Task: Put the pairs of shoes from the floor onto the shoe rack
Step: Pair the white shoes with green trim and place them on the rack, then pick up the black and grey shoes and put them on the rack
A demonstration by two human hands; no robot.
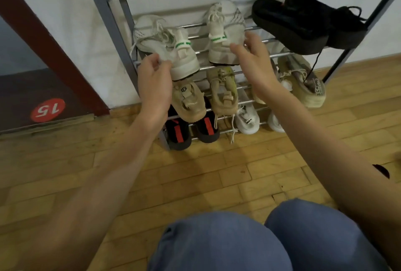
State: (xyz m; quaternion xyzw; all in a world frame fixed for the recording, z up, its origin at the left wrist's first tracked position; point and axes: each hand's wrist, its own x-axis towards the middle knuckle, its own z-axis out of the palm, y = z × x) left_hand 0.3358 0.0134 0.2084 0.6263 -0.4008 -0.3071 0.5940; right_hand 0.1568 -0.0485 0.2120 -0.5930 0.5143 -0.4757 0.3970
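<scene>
**Seating the white pair on the rack**

The left hand [155,75] pinches the heel of the left white knit sneaker with green tab [165,45], which lies skewed on the grey metal-bar shoe rack [112,21]. The right hand [253,53], fingers spread, touches its mate [223,34]. Best turn the skewed shoe parallel and push both heels fully onto the bars.

A grey metal shoe rack [112,23] stands against a white wall, its bar shelves holding pairs toe-in: white sneakers with green heel tabs, the left one [165,45] tilted, the right one [224,32] upright, beside black shoes [303,23]; beige pairs [223,90] and black-and-red ones [180,132] sit below.
</scene>
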